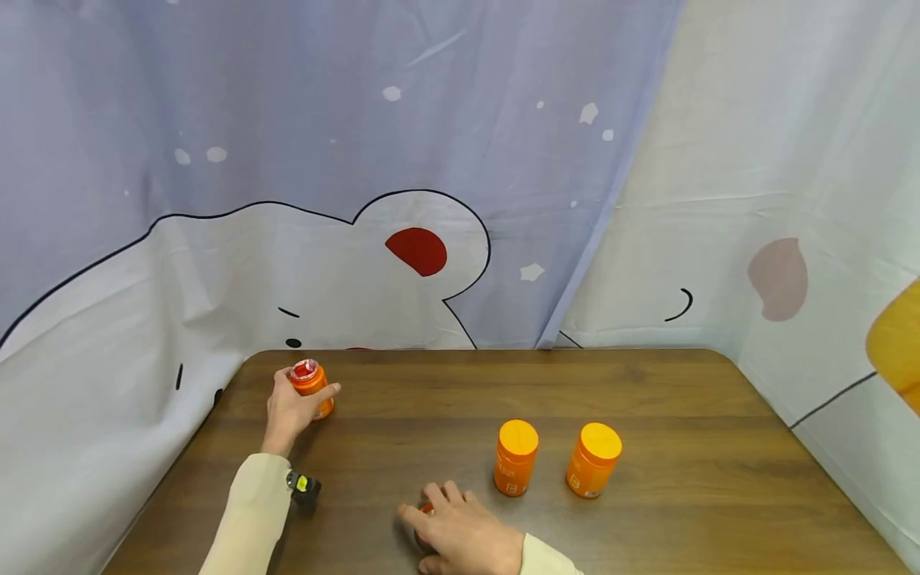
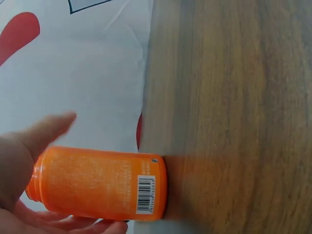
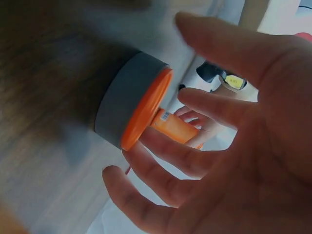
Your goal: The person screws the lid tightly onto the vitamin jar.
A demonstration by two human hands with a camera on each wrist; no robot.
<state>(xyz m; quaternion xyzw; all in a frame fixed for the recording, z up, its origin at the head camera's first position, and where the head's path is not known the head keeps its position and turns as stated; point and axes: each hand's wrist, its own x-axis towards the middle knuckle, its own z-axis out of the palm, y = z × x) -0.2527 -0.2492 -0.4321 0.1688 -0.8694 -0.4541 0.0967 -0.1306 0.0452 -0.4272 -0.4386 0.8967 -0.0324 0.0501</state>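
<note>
At the table's back left an orange jar without a lid (image 1: pixel 309 385) stands upright, with my left hand (image 1: pixel 289 406) around its side. In the left wrist view the thumb of the left hand (image 2: pixel 14 178) is stretched out away from the jar (image 2: pixel 97 183), while the other fingers lie along its far side. Near the front, my right hand (image 1: pixel 469 529) is over a low round object. The right wrist view shows this object (image 3: pixel 129 95) with a grey side and an orange face; fingertips of the loosely spread right hand (image 3: pixel 234 146) are at its edge.
Two orange jars with yellow-orange lids (image 1: pixel 517 459) (image 1: pixel 592 461) stand upright on the wooden table (image 1: pixel 683 423), right of centre. A dark wrist device (image 1: pixel 305 489) is on the left wrist. A patterned curtain (image 1: pixel 460 160) hangs behind the table.
</note>
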